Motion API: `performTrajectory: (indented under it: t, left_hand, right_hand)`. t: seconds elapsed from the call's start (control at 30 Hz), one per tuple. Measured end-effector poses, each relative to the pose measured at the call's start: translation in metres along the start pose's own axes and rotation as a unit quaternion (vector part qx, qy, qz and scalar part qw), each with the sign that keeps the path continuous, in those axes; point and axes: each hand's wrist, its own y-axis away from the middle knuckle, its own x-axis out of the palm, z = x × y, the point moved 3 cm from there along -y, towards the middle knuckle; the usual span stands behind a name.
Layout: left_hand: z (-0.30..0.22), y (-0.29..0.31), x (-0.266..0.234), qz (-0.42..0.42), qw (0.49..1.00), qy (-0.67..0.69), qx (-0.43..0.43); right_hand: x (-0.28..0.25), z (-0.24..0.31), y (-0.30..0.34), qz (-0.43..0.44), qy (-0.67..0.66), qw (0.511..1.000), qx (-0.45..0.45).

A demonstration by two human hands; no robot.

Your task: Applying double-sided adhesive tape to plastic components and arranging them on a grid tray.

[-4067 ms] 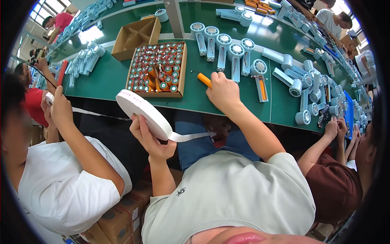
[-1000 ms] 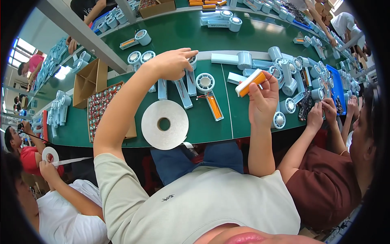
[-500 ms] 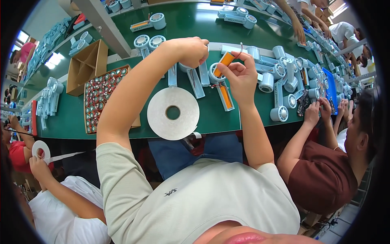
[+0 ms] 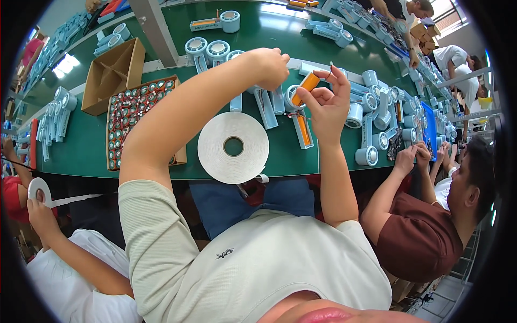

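My right hand [image 4: 325, 103] holds a small orange cylinder [image 4: 308, 83] between thumb and fingers, above the green table [image 4: 81, 156]. My left hand [image 4: 269, 65] reaches far forward with fingers closed, next to the light blue fan parts [image 4: 267, 107]; what it pinches is too small to tell. A large white tape roll [image 4: 233, 146] lies flat on the table just below both hands. A light blue fan handle with an orange insert [image 4: 303, 129] lies under my right hand.
A cardboard tray of small round parts [image 4: 132, 116] and an open empty carton [image 4: 116, 72] sit at the left. Several light blue fan parts [image 4: 371, 116] crowd the right. A person in brown [image 4: 420, 237] works at right; another person's hand holds a tape roll [image 4: 39, 189] at left.
The tape roll, earlier held up in my left hand, now lies on the table. My left arm has stretched forward and my right hand has brought the orange cylinder toward it.
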Motion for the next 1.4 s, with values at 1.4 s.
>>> performTrajectory:
  t: [1.4]
  left_hand:
    - [-0.007, -0.029, -0.009, 0.114, 0.991, -0.067, -0.006]
  right_hand:
    - [-0.046, -0.001, 0.000, -0.027, -0.040, 0.999, -0.012]
